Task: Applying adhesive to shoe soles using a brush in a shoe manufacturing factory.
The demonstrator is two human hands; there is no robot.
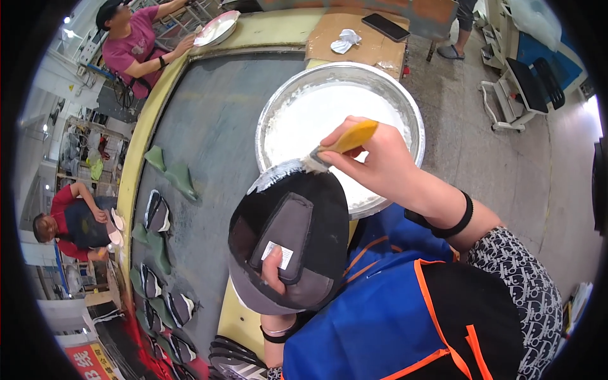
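One black-and-grey shoe upper [291,221] is pinched in the left grip [273,272] beside the bench [228,126], most fingers hidden; the right grip [386,155] pinches one yellow-handled brush [356,136] against its whitened rim. Both partly block one metal bowl [405,101] of white liquid [332,117]. Farther are several green lasts [181,182], one crumpled white scrap [346,42], one phone [386,28] and two co-workers [130,44].

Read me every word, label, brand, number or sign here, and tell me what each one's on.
I won't copy out wording or brands, but print shows here:
White label on the black-and-grey piece in the left hand: too small to read.
Red-and-yellow sign, lower left: large characters, not copied.
Black-and-white sleeve: repeated lettering, not copied.
Co-worker's pink shirt: print too blurred to read.
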